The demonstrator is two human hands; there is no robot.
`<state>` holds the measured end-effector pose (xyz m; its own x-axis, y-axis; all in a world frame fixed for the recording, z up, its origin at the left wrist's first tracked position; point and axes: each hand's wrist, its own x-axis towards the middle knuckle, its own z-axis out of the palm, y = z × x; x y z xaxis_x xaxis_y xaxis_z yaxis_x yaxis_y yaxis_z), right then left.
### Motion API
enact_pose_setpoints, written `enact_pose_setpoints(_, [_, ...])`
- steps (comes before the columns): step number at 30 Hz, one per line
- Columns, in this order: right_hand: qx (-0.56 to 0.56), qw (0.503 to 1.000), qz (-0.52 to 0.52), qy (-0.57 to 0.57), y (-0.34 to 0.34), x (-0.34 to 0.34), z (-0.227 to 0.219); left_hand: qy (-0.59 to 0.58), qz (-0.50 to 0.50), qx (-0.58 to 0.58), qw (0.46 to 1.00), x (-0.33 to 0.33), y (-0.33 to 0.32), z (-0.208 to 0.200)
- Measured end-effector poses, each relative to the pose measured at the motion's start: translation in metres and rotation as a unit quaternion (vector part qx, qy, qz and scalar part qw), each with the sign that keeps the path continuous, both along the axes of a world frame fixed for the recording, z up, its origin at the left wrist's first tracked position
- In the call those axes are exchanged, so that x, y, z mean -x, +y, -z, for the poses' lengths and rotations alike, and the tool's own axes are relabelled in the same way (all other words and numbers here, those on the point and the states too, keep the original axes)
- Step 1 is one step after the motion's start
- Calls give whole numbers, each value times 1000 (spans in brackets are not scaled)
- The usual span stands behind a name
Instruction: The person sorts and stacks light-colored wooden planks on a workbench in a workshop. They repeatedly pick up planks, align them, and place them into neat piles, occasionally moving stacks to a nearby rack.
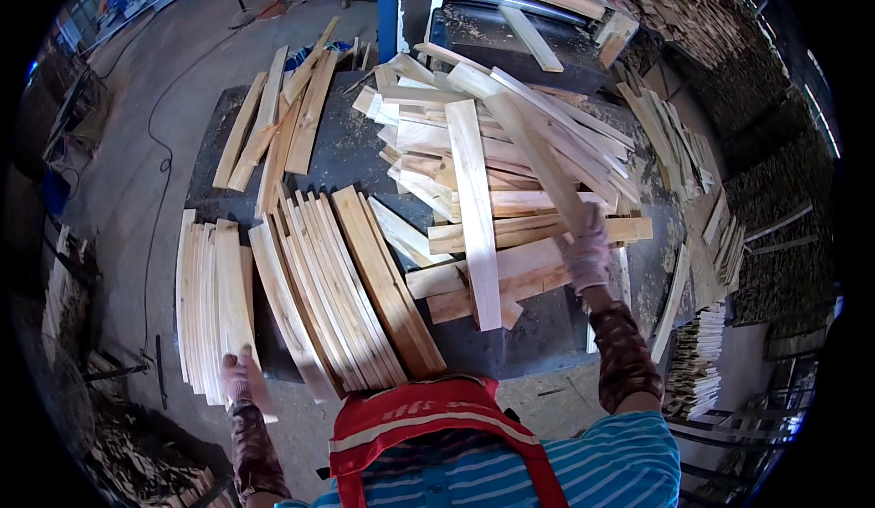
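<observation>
In the head view, the right hand, gloved and right of centre, is clamped around the near end of a long pale wooden slat that runs up and left from the fist over a loose heap of slats filling the upper middle of the frame. The left hand, also gloved, sits at the lower left with its fingers curled onto the near end of a neat stack of slats standing on edge; whether it grips a slat or only rests there cannot be told. Just right of that stack, a fanned row of slats leans across the front of the dark worktable. A smaller bundle of slats lies at the table's upper left. A red apron bib shows at the bottom centre.
</observation>
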<state>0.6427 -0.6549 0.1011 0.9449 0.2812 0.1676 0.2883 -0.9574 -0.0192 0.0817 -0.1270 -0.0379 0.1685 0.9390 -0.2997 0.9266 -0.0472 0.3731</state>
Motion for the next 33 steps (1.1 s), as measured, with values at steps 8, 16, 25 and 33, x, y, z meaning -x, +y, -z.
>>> enact_pose_setpoints(8, [-96, 968, 8, 232, 142, 82, 77, 68, -27, -33, 997, 7, -11, -10])
enact_pose_setpoints(16, [-329, 917, -7, 227, 161, 63, 44, -36, 9, -162, 986, -53, -14, -27])
enact_pose_setpoints(25, [-360, 873, 47, 327, 227, 151, 45, -488, 220, 485, 692, -282, -176, -128])
enact_pose_setpoints(33, [-193, 971, -128, 63, 128, 60, 91, -446, 85, 524, 721, -247, -164, -135])
